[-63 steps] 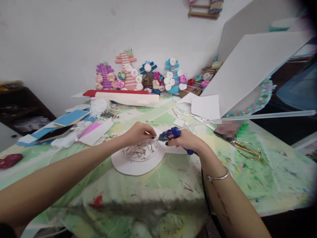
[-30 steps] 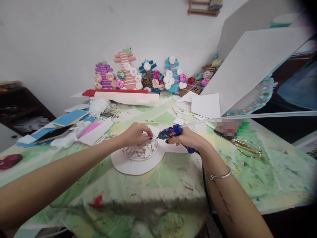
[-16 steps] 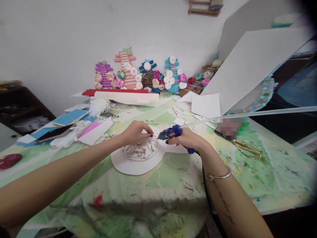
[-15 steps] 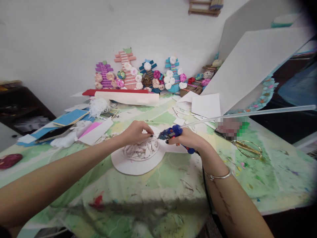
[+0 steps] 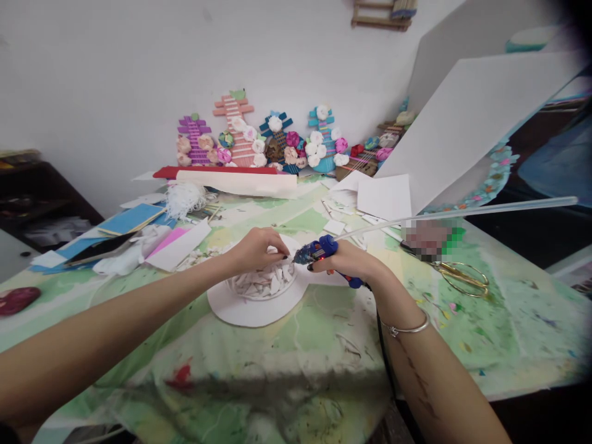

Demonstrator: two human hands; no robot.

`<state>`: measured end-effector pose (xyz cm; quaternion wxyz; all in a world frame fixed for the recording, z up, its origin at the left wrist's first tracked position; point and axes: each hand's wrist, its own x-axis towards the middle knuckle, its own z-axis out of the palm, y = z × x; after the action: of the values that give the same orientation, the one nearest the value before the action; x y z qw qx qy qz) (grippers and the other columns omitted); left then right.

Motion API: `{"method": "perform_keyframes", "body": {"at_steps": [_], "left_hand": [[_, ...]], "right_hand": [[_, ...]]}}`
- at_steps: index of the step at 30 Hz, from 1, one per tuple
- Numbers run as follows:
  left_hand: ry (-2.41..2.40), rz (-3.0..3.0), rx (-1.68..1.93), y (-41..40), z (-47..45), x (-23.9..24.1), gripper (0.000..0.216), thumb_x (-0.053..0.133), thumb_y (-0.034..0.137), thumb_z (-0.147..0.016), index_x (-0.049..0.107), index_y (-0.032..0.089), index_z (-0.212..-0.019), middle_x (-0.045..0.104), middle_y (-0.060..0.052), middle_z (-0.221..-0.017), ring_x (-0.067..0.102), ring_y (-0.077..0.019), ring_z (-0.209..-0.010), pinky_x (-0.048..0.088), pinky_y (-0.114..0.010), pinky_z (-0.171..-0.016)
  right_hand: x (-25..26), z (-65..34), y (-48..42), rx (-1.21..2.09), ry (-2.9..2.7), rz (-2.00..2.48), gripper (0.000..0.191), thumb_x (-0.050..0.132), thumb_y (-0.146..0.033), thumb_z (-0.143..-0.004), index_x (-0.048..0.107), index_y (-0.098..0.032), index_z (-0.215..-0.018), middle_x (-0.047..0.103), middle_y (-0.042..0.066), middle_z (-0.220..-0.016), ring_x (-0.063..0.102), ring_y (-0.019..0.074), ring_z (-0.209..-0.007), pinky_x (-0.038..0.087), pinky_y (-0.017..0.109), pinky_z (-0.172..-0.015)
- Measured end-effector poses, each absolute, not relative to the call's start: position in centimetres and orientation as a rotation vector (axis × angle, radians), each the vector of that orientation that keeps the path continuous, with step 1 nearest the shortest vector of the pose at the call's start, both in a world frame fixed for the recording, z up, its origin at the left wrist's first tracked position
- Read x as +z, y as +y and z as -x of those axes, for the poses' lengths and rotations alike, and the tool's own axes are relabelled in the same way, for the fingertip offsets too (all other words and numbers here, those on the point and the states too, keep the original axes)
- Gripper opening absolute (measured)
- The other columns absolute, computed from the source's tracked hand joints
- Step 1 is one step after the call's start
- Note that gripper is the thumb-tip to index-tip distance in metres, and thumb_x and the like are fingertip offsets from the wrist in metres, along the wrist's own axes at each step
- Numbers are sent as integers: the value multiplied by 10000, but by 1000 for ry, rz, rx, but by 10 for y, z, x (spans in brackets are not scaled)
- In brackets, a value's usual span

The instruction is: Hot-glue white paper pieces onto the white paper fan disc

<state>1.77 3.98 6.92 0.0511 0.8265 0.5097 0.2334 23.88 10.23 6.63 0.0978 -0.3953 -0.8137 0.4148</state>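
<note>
My right hand (image 5: pixel 349 262) is wrapped round a blue glue gun (image 5: pixel 324 248), its nozzle pointing left. A long clear glue stick (image 5: pixel 457 213) sticks out of the gun's back towards the right. My left hand (image 5: pixel 261 250) is pinched close to the nozzle; whatever lies between its fingertips is too small to make out. Below both hands lies a white round cardboard piece (image 5: pixel 259 313) with a wide flat rim. Many small white torn scraps (image 5: pixel 266 280) cover its middle, partly hidden by my left hand.
Gold-handled scissors (image 5: pixel 462 277) lie at the right beside a blurred-out item. White string (image 5: pixel 185 198), blue sheets (image 5: pixel 132 219) and paper sit at the left. Flower-trimmed guitar-shaped crafts (image 5: pixel 235 132) lean on the back wall. A large white board (image 5: pixel 481 117) stands at the right.
My right hand and the glue gun have shifted very slightly left, and the glue stick's far end with them. The left hand stays almost in place, still pinched near the nozzle.
</note>
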Motion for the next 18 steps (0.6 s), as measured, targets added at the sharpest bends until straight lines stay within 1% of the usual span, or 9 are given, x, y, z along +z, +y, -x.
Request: {"method": "perform_keyframes", "body": {"at_steps": [7,10,14,18], "left_hand": [[1495,-2621,676,37,-20,68,115,601,219,-757,712,189,-751,680,-45,-753,590,-154,-755,456,-244,-693],[1446,-2733,648,37,-22,64,132,575,192,-776,704,182,-747,667,-58,-759,573,-161,-768,449,-256,-704],[1415,-2879,536,35,-27,59,181,527,140,-794,691,164,-719,636,-74,-729,549,-172,-791,435,-268,-723],[1419,-2948,450,36,-32,58,209,502,115,-786,670,147,-666,604,-79,-685,527,-174,-766,422,-268,-702]], "right_hand": [[65,-239,102,1205,-2408,1175,210,639,-367,-596,624,-167,-658,608,20,-609,534,134,-548,383,214,-448],[65,-239,103,1212,-2401,1176,215,643,-367,-594,613,-159,-637,608,26,-611,526,129,-533,373,214,-435],[65,-238,104,1227,-2389,1170,202,641,-351,-592,603,-155,-619,600,28,-596,522,129,-529,372,214,-436],[66,-238,103,1225,-2385,1165,188,636,-341,-586,597,-158,-606,602,26,-597,523,130,-530,373,214,-439]]}}
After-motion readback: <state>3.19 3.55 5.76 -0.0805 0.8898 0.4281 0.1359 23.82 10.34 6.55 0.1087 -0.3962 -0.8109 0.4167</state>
